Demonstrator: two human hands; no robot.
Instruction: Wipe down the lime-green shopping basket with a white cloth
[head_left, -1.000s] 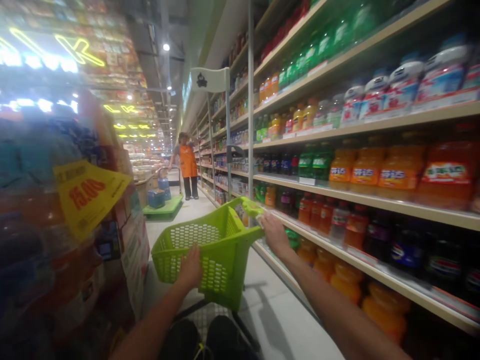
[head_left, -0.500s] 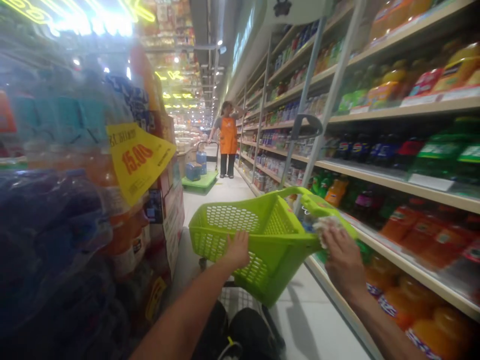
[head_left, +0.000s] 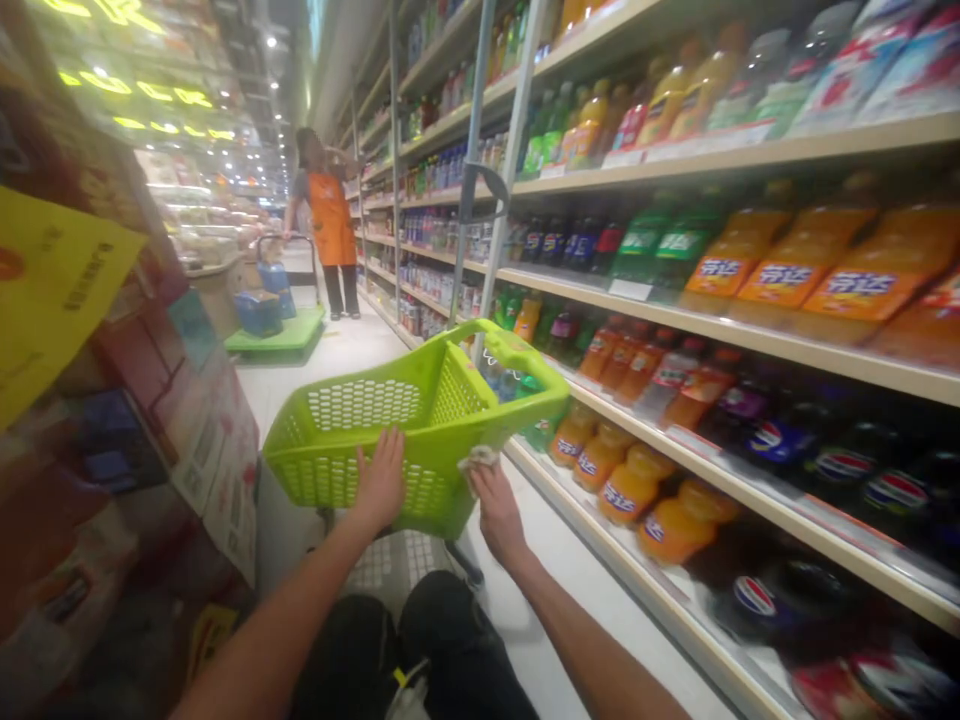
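A lime-green plastic shopping cart (head_left: pixel 439 485) with perforated sides stands in front of my knees, its handle to the right. My left hand (head_left: pixel 381 480) lies against the near side of its basket, fingers stretched up toward the rim. A crumpled whitish cloth (head_left: pixel 478 458) is pinched in the fingers of my right hand (head_left: pixel 499 510). That cloth touches the outer side wall of the cart, below the handle end.
Shelves (head_left: pixel 735 340) full of drink bottles line the right side. Stacked cartons with a yellow price sign (head_left: pixel 56 290) rise close on the left. Farther down the aisle, a person in an orange apron (head_left: pixel 331 220) stands beside a green platform trolley (head_left: pixel 281 335) carrying blue packs.
My right hand has moved the cloth from the cart's handle end down to its side wall. The view has swung right, and my left hand remains on the basket's side.
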